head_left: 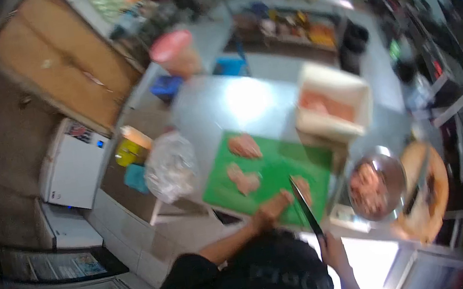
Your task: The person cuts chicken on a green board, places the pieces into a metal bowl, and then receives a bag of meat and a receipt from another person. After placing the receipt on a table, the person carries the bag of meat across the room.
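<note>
A green cutting board [223, 190] lies on the metal table, with pieces of raw meat on it. One piece [244, 146] is at its far edge and another [243, 179] is left of the middle. My right hand [332, 248] holds a knife [307, 211] by its handle, the blade pointing away over the board. Beside the blade is a smaller meat strip [303, 190]. My left hand [273, 208] is at the board's near edge, fingertips close to the blade; blur hides whether they touch meat.
Right of the board are a metal bowl [395, 172] of cut meat and a round wooden board [440, 189]. Behind stands a white bin [359, 91] with meat inside. A plastic bag [170, 168] is at the left, a pink-lidded bucket [176, 57] farther back.
</note>
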`<state>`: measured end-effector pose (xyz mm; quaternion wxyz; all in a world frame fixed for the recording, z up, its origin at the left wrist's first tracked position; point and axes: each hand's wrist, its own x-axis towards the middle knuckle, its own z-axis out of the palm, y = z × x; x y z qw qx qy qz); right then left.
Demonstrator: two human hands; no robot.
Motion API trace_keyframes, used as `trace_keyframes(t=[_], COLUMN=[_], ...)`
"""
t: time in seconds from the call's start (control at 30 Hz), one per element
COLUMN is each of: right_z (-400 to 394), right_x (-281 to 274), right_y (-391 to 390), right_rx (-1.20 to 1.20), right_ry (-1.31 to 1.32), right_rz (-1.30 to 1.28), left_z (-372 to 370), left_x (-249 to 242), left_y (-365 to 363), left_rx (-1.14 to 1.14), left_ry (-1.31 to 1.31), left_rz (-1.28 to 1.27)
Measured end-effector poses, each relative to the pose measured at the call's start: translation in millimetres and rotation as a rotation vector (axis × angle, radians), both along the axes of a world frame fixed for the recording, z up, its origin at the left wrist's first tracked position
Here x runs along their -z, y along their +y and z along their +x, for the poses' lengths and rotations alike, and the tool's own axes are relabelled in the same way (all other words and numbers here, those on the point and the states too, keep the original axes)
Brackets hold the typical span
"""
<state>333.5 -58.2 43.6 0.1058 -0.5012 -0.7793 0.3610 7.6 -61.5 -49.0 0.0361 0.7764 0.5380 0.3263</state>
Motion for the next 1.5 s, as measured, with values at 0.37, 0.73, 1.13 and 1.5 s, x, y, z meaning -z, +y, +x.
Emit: trace_keyframes(t=[0.37, 0.73, 1.13, 1.5], right_z=[-2, -9, -75, -11], right_x=[-55, -76, -16, -18], right_y=[-2, 7, 37, 13], right_rx=[0.000, -0.077, -0.134, -0.096], right_ry=[-0.248, -0.393, -0.379, -0.395], right_rz=[-0.214, -0.243, -0.286, -0.306], left_z=[2, 5, 3, 2], left_x=[-32, -45, -41, -44], left_y=[5, 24, 28, 24], left_rx=[0.000, 0.078, 0.043, 0.052], left_ry=[-0.145, -0.101, -0.141, -0.135], left_rz=[0.008, 0.062, -0.015, 0.022])
